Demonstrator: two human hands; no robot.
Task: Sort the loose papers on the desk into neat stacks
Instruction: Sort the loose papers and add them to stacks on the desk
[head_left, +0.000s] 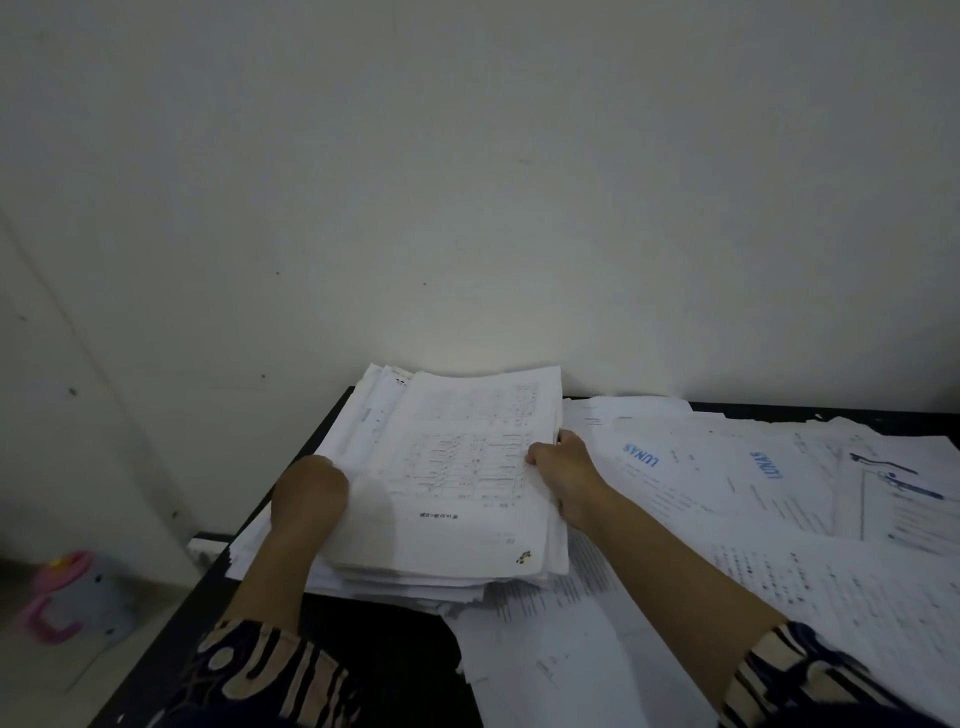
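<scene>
A thick stack of white printed papers (457, 467) lies on the left part of the black desk (384, 649), against the wall. My left hand (310, 493) grips the stack's left edge, fingers tucked under the sheets. At the stack's right edge my right hand (566, 470) holds it, thumb on top and fingers curled round the side. Loose printed sheets (727, 483), two with blue "LUNAS" stamps, spread over the desk to the right. More loose sheets (571, 639) lie under and in front of my right forearm.
A pale wall rises directly behind the desk. On the floor at the lower left stands a grey and pink child's cup (72, 597). The desk's left edge runs diagonally beside my left arm.
</scene>
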